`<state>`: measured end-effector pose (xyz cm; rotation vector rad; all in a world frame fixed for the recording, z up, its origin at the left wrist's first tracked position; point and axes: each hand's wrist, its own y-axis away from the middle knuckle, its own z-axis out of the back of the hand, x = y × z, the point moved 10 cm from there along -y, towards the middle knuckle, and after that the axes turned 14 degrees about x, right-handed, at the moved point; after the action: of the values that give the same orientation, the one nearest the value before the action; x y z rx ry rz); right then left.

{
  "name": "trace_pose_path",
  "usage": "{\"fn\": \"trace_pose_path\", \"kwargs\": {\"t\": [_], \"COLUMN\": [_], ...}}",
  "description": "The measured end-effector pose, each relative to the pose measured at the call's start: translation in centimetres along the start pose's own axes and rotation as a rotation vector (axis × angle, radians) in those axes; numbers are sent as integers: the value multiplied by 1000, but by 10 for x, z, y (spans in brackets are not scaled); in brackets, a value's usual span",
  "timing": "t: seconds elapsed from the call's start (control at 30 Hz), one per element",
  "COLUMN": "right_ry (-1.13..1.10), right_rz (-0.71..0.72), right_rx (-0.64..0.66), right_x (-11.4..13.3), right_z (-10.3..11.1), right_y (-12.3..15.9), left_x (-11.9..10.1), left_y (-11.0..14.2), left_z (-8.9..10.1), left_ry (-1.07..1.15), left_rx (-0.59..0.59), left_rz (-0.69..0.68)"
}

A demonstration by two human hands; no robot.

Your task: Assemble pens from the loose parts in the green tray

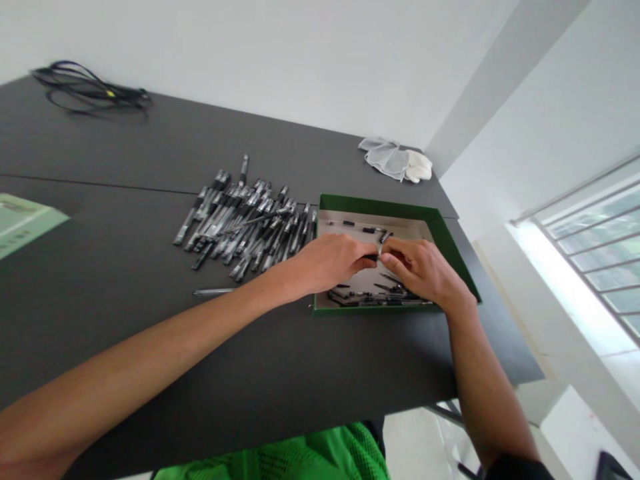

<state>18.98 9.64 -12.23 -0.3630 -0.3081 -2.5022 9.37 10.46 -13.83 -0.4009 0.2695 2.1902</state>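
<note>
Over the green box (450,247), my left hand (337,259) and my right hand (423,267) meet fingertip to fingertip. Both are closed on one pen (371,257); a black part shows under my left fingers and a pale, clear bit between the hands. The rest of it is hidden by my fingers. Inside the box, dark pen parts (380,298) lie along the near wall, partly behind my right hand. A few short black pieces (349,223) are scattered toward the far side. Left of the box spreads a heap of clear and black pens (255,223).
A single pen (213,292) lies apart, in front of the heap. Coiled black cables (95,90) rest at the far left of the dark table (225,353). A light green booklet or sheet (25,223) is at the left edge. Pale cloth-like items (393,160) lie near the back right corner.
</note>
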Motion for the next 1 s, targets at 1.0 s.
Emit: {"fn": "trace_pose_path", "kwargs": {"t": [1.0], "right_ry": [1], "right_rz": [89], "right_rx": [-118], "right_x": [8], "right_z": [8], "right_y": [2], "left_x": [2], "left_y": [-1], "left_z": [-2], "left_ry": [-31], "left_rx": [-20], "left_rz": [-4]}}
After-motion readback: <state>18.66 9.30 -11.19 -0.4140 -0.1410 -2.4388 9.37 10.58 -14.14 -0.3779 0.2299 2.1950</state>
